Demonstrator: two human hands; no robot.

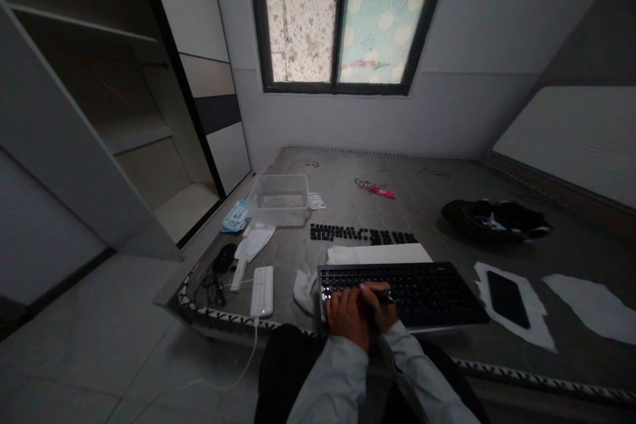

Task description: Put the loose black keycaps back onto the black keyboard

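A black keyboard [427, 288] lies near the mattress edge in front of my knees. Its left part shows pale switches where keycaps are off. On that left part my left hand [346, 313] presses down, fingers bent and close together, thumb hidden. Right beside it, my right hand [378, 308] is closed around a slim dark tool [386, 295]; its tip is hidden, so I cannot tell its kind. Loose black keycaps [362, 234] lie in rows behind the keyboard. White paper or cloth [380, 253] sits just behind it, and a crumpled white tissue [304, 291] at its left.
Left on the grey mattress [338, 172] stand a clear plastic box [278, 209], a blue packet [235, 216], a black mouse [224, 257] and a white power strip [262, 291]. Right are a phone [507, 298] on paper and a black cap [507, 220]. Farther back lies a red item [375, 189].
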